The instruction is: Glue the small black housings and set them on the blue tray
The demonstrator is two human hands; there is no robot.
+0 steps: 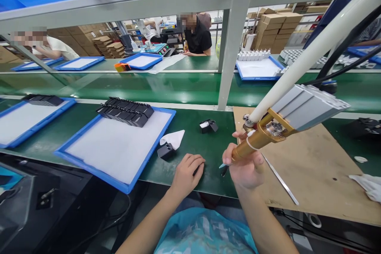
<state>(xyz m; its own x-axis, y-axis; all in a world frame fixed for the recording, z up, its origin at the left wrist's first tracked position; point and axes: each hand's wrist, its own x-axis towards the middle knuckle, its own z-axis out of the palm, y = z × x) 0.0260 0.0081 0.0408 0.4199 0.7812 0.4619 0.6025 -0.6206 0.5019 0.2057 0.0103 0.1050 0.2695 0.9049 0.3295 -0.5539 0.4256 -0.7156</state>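
Note:
My right hand [245, 166] is wrapped round a gold cylindrical tool [253, 143], which slants up to a silver ribbed block [309, 105]. Below that hand, a blue tip and a dark tip poke out; what they belong to is hidden. My left hand [187, 174] lies on the green bench with curled fingers, a bit of something dark showing beneath them. Left of it sits a small black case [166, 151] against a white cloth [176, 139]. Farther back is another black case [206, 126] with a white part showing.
A blue-rimmed tray [104, 151] at left carries rows of black cases [127, 111]; a second tray [32, 123] stands beyond it. At right, a metal strip [279, 179] lies on a brown board [315, 166]. A white pole [312, 51] slants overhead. Co-workers sit across the bench.

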